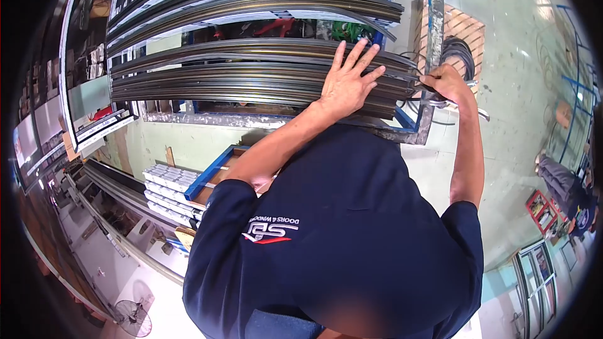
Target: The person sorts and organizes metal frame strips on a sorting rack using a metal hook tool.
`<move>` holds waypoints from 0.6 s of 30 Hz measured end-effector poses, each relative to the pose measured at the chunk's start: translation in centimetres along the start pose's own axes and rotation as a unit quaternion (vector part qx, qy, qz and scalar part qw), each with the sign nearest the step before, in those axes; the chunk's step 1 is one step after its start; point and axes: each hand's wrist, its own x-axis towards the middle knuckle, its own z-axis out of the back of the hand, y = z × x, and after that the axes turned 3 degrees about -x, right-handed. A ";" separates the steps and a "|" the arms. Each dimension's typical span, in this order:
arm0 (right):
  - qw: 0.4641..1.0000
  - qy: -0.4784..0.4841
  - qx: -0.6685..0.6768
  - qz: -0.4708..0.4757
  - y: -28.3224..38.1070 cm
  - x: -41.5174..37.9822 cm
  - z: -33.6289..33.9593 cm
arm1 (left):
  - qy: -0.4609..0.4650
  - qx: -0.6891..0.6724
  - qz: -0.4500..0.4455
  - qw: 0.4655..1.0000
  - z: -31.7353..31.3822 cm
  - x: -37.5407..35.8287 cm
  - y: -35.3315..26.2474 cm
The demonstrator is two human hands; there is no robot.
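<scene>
My left hand [349, 86] lies palm down with its fingers spread on a bundle of long dark profiles [239, 81]. My right hand [448, 81] is closed at the right ends of these profiles, beside thin dark strips [408, 56] that stick out there. What its fingers grip is hidden. A metal piece like a tool handle [482, 114] shows just below and to the right of that hand. The profiles rest across a blue and grey metal frame [433, 31]. A second bundle of profiles [264, 9] lies farther back on the same frame.
A coil of black strip [457, 56] rests on a slatted wooden pallet [461, 22] beyond the frame. Stacked white-wrapped lengths [169, 182] and a blue-edged tray [210, 176] stand at lower left. A fan [133, 317] is at bottom left; another person [562, 185] is far right.
</scene>
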 end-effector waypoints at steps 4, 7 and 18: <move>1.000 -0.013 -0.015 -0.009 0.8 -0.5 0.0 | 0.000 0.034 0.020 0.999 2.1 -2.6 2.7; 0.998 -0.036 -0.058 0.015 -0.4 0.0 -0.4 | -0.007 0.069 0.043 0.997 3.7 -5.0 5.3; 0.996 -0.057 -0.068 -0.004 -0.2 0.7 -1.4 | -0.042 0.208 0.157 0.965 12.1 -16.6 18.9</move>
